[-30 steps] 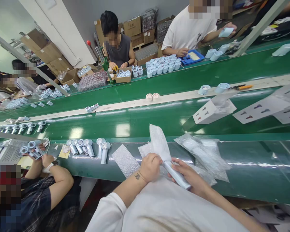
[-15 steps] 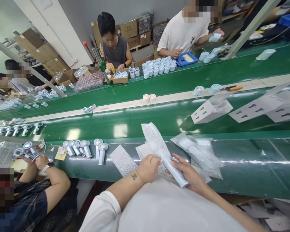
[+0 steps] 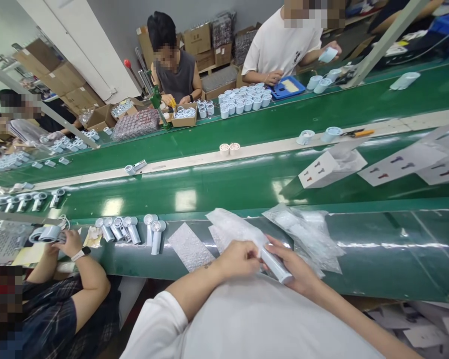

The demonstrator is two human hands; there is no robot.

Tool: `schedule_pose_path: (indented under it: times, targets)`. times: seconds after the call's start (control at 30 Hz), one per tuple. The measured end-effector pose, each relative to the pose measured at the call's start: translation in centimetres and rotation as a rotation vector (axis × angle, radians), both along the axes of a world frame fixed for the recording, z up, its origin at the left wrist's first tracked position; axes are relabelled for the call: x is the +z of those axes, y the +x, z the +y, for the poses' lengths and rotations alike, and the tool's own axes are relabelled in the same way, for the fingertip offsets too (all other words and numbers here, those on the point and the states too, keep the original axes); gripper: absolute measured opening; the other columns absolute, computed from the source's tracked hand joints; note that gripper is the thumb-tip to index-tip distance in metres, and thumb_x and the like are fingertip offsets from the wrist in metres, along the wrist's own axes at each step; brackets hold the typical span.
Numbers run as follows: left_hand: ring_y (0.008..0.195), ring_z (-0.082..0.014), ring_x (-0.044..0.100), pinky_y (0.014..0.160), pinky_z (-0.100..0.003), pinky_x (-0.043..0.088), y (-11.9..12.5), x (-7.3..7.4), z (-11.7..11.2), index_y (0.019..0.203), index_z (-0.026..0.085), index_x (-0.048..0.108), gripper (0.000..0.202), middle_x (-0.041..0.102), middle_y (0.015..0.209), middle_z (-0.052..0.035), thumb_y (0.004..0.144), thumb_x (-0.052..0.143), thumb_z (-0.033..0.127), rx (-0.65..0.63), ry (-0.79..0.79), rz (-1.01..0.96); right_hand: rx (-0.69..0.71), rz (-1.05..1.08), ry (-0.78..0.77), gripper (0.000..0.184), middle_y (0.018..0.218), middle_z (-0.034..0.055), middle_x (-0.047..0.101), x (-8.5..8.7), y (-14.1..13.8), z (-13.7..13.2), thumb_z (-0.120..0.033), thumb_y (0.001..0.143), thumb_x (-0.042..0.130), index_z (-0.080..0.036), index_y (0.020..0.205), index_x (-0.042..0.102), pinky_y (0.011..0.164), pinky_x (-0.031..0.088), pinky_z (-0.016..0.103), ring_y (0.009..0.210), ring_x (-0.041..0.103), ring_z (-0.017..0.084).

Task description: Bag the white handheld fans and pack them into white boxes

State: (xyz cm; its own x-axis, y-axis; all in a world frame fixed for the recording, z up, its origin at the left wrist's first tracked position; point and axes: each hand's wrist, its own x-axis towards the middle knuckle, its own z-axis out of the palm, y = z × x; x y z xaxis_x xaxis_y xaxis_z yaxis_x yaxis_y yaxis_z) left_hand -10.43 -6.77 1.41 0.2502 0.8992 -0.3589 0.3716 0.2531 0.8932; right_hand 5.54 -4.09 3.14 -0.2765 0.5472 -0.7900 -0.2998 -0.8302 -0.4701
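While both hands work close together over the belt edge, the L hand [image 3: 239,260] pinches a crinkly translucent bubble-wrap sheet [image 3: 228,224] against the top end of a pale cylindrical plastic handle [image 3: 276,266], & the R hand [image 3: 297,267] clamps round the handle, fingers [image 3: 280,247] curled over it. Handle's long axis runs diagonally, down-right from L hand toward R hand; R hand is nearer its bare end, wrap bunches at L hand. It's held just above the person's white T-shirt [image 3: 247,319]. On the dark-green conveyor belt [image 3: 377,254]: row of white handheld fans [image 3: 157,237] to the left, flat bubble-wrap strip [image 3: 190,247] beside them, clear wrap pile [image 3: 303,234] just right. Co-worker's hand [image 3: 65,244] works far left.
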Motion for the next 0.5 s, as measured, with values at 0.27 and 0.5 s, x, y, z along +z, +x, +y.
schedule_pose_path:
  times: [0.27, 0.5]
  targets:
    - [0.056, -0.0072, 0.041, 0.054, -0.019, 0.032, -0.5, 1.3, -0.1, 0.065, 0.015, 0.056, 0.009, 0.049, 0.059, 0.006, 0.062, 0.054, 0.007, 0.191, -0.063, -0.111, 0.269, -0.226, 0.179, 0.03, 0.057, -0.0039, 0.051, -1.4, 2.6, -0.9, -0.037, 0.072, 0.074, -0.022, 0.062, 0.05, 0.055, 0.049, 0.027, 0.055, 0.051, 0.014]
    - [0.051, -0.007, 0.043, 0.052, -0.02, 0.032, 0.7, 4.0, -1.5, 0.067, 0.015, 0.06, 0.007, 0.054, 0.057, 0.0063, 0.061, 0.061, 0.012, -0.063, -0.414, -0.181, 0.773, -0.397, 0.783, 0.036, 0.073, 0.002, 0.056, 2.3, 9.2, -1.5, -0.046, 0.087, 0.059, -0.021, 0.061, 0.055, 0.069, 0.045, 0.029, 0.07, 0.053, 0.018]
